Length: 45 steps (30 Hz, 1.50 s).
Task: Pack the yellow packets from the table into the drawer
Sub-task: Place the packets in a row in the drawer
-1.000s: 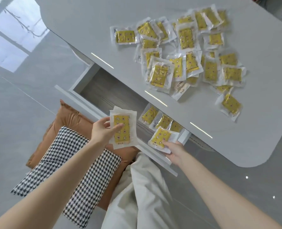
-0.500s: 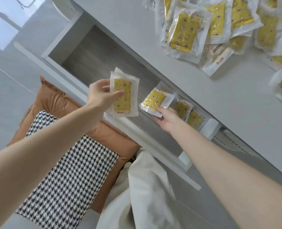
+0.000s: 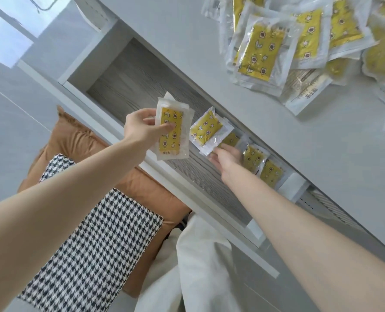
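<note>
A few yellow packets [image 3: 254, 157] are already laid in the drawer [image 3: 128, 86] at centre frame. One more is clamped in each grip, left hand [image 3: 139, 129] and right hand [image 3: 226, 155]. A large heap [image 3: 299, 37] is left on the worktop [image 3: 322, 143], upper right.

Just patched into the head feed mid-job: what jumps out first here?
Two hands over the open drawer, each holding a yellow packet: the left hand holds one upright, the right hand holds another tilted beside the packets already in the drawer. Upper right, a heap of packets waits on the table.
</note>
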Available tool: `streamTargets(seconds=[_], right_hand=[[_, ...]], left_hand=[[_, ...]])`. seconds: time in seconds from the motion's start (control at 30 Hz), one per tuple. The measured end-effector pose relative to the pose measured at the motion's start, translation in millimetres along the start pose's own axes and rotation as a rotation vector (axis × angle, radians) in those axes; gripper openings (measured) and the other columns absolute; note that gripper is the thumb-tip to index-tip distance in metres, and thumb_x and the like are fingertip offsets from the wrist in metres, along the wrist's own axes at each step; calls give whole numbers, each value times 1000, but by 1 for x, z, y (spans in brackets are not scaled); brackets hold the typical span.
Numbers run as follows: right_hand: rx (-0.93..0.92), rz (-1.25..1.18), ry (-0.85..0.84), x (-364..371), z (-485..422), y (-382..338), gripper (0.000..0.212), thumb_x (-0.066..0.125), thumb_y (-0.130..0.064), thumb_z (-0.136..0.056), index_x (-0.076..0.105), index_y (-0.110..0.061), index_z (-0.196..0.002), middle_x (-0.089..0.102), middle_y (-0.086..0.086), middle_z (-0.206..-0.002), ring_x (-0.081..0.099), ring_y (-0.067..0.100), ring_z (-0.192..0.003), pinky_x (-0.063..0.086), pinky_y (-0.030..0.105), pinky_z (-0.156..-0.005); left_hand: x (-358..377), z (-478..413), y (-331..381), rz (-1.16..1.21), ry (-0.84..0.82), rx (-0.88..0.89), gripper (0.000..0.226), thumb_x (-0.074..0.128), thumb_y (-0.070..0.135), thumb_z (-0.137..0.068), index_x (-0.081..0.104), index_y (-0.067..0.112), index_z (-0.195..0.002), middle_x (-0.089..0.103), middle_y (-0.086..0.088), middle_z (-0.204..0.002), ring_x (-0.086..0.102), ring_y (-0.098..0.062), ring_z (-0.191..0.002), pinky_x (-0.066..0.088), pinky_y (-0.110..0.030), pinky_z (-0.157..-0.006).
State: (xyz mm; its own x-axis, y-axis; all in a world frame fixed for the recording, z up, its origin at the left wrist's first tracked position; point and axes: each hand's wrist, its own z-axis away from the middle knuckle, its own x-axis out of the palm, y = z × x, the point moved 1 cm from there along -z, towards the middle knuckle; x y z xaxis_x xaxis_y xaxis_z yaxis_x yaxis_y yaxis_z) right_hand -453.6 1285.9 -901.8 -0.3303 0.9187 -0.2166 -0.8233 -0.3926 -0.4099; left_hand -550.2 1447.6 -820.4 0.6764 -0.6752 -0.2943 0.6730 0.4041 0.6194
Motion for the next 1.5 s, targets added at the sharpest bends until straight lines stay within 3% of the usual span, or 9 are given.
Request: streamTargets(seconds=[0.07,0.3,0.5,0.67,0.93,1.07,1.2,1.33,1.5], right_hand=[[-57,90,13,-12,15,2,30,61,-8,-91,57,-12,-120,65,5,-104,60,10,-71,56,31,-85],[-88,138,-485,-23,72,-3,38,73,-31,-82,65,-14,-115,73,3,-106,69,17,-97,55,28,-84],[-25,-17,-406,-30,81,-3,33,79,-17,-76,67,-11,-105,74,9,-101,71,23,-92,58,34,-80],[45,-191,-356,-47,68,-1,65,75,-13,-81,43,4,-135,67,19,-113,71,22,-83,61,28,-65],[125,-265,-174,-76,26,23,53,65,-15,-90,43,-3,-137,57,19,-130,68,24,-75,58,25,-52],[122,-253,-121,-81,10,29,56,62,-17,-92,37,-5,-141,59,19,-126,68,22,-76,55,23,-49],[119,-218,-115,-75,0,32,54,63,-20,-92,40,-6,-139,67,11,-97,67,13,-65,50,17,-44],[118,-290,-143,-67,-4,32,52,64,-12,-91,42,0,-136,67,9,-92,68,13,-64,54,17,-50],[139,-418,-158,-65,3,36,49,64,-2,-88,44,6,-133,66,22,-113,70,22,-90,60,22,-71]], left_hand=[[1,8,3,19,-19,-30,41,80,15,-72,65,15,-110,71,-1,-98,69,-15,-80,55,-26,-57],[14,38,10,36,-95,-114,46,83,25,-65,63,19,-107,68,5,-94,66,-8,-74,51,-20,-50],[28,47,6,53,-168,-181,42,83,34,-59,65,23,-95,69,-3,-106,69,-21,-92,58,-38,-81],[34,38,-10,66,-213,-259,35,65,11,-86,60,8,-121,68,-7,-103,67,-19,-91,56,-27,-76],[49,-5,-25,87,5,-221,40,63,11,-89,55,10,-128,61,-9,-121,66,-21,-95,54,-27,-82],[52,-31,-25,19,51,-169,43,64,15,-88,55,16,-130,57,-8,-129,66,-23,-101,55,-35,-89],[59,-48,-26,17,94,-146,44,65,17,-88,54,18,-130,58,-5,-128,65,-19,-91,56,-37,-88],[65,-60,-24,4,109,-78,43,64,16,-89,55,19,-130,58,-1,-128,62,-10,-80,57,-28,-82],[69,-62,-22,3,103,-27,55,68,14,-85,49,21,-136,49,2,-140,52,-15,-124,41,-25,-105]])
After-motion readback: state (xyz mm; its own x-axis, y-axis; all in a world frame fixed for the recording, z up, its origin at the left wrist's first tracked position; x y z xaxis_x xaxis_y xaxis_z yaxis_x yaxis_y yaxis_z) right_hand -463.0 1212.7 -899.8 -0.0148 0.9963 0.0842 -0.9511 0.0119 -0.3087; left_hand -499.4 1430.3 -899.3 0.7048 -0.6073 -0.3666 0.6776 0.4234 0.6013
